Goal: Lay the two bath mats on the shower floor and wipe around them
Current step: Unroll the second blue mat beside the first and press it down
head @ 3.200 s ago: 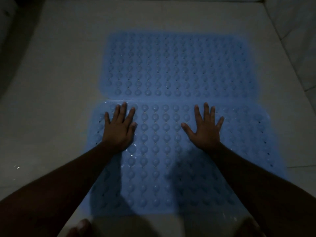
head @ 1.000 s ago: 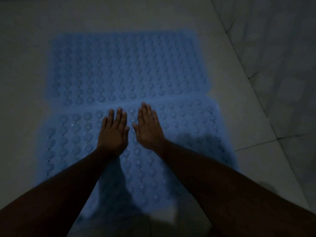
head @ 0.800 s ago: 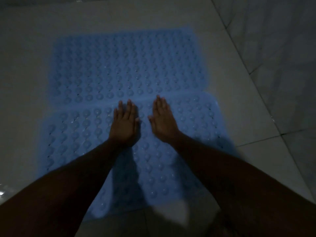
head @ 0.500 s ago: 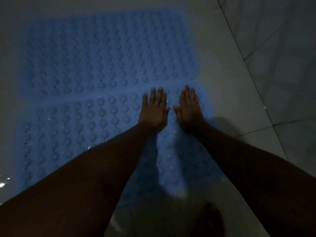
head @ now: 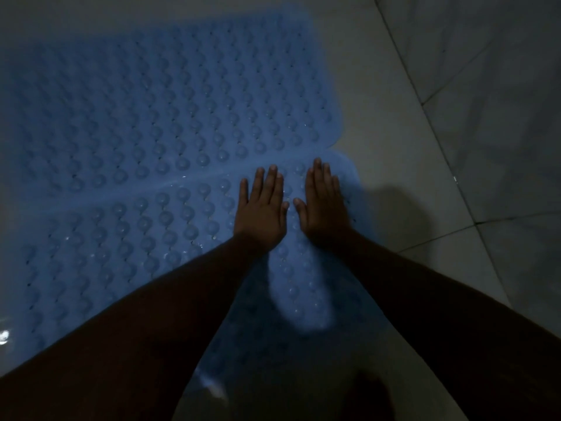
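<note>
Both hands now press farther right on the near mat, at its right end: left hand and right hand flat, fingers straight, gripping nothing.

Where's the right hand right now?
In the head view, the right hand lies flat on the near blue bath mat, at its far right corner, just right of the left hand.

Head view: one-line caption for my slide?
Left hand and right hand press flat on the near mat, far mat beyond.
</note>
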